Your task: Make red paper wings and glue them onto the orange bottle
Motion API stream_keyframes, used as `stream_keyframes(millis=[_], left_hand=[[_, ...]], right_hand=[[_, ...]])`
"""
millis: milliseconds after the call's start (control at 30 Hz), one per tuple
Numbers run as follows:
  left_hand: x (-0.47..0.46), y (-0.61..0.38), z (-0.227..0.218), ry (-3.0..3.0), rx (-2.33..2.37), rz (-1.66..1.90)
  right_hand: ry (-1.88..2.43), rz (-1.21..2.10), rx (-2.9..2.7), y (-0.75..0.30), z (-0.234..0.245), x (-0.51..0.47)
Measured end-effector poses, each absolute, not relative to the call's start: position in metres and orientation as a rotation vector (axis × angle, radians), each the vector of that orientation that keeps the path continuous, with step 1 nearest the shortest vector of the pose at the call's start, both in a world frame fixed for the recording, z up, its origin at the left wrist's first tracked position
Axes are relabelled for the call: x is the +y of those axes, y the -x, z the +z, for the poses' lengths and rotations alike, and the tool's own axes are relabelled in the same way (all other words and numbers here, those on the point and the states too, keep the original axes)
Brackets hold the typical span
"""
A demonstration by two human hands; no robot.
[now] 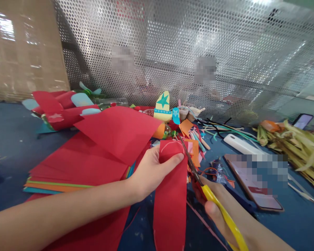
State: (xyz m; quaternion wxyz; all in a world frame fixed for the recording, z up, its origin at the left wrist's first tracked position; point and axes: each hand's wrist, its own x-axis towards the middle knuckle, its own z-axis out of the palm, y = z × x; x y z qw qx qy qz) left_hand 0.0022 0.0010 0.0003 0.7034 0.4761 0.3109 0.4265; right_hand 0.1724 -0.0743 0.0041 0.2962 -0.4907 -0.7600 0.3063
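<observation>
Pinching a red strip (171,202) near its top, the left hand (150,170) clamps fingers on it; the right hand (218,204) wraps fingers around scissors (208,194), blades (194,171) at its right edge.

Probably a craft workspace, given the paper stack (78,164), scissors (207,192) and orange scraps (186,128).

Head view: close above hands (149,174) (221,193), facing forward and down.
</observation>
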Motion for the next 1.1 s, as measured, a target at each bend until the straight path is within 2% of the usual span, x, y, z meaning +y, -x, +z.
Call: stream_keyframes(millis=[700,1100], left_hand=[[-0.0017,-0.0057,-0.0049,-0.992,0.661,0.951],[-0.003,-0.0058,-0.0029,-0.994,0.671,0.946]], right_hand=[[1.261,0.936,-1.938,-0.1668,0.0101,-0.0755],[1.336,0.836,-1.969,-0.1683,0.0041,-0.0781]])
